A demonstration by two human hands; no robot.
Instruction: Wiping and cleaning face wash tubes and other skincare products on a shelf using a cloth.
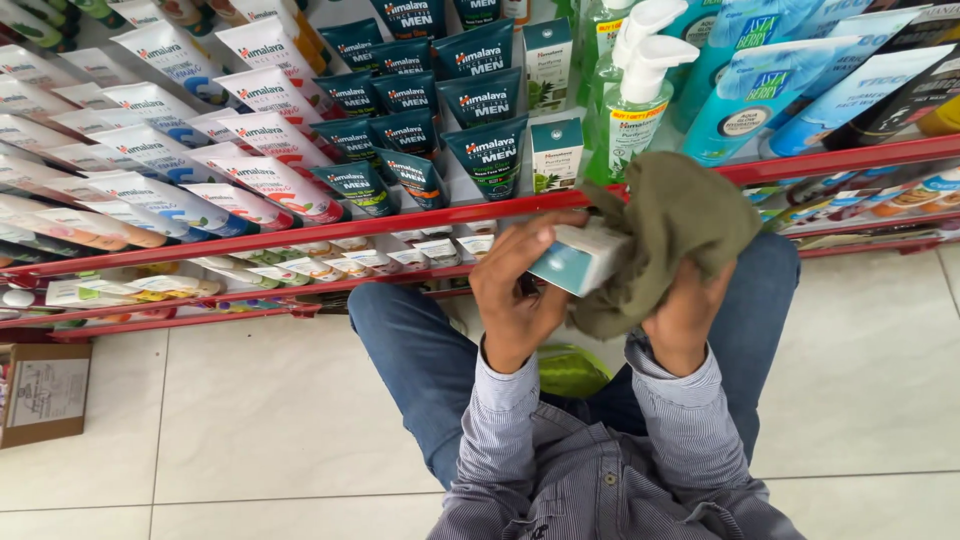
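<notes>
Cardboard box: small white-and-teal cardboard carton (580, 258), held tilted in front of the shelf edge, above the person's knees.
Left hand: left hand (518, 290) closed on the carton's near end, thumb and fingers clamped around it.
Cloth: crumpled olive-green fabric cloth (672, 232) pressed against the carton's right side, draping down over it.
Right hand: right hand (688, 312) bunched into the cloth from below, fingers hidden in the folds and gripping it.
Shelf: red metal shelf rail (300, 238) running just behind the hands, with slanted rows of white tubes (250, 180), dark teal tubes (490, 150) and a clear green pump bottle (640, 110).
Floor: pale glossy floor tiles (250, 420) under blue-jeaned knees; brown cardboard box (45, 392) at the left edge.
</notes>
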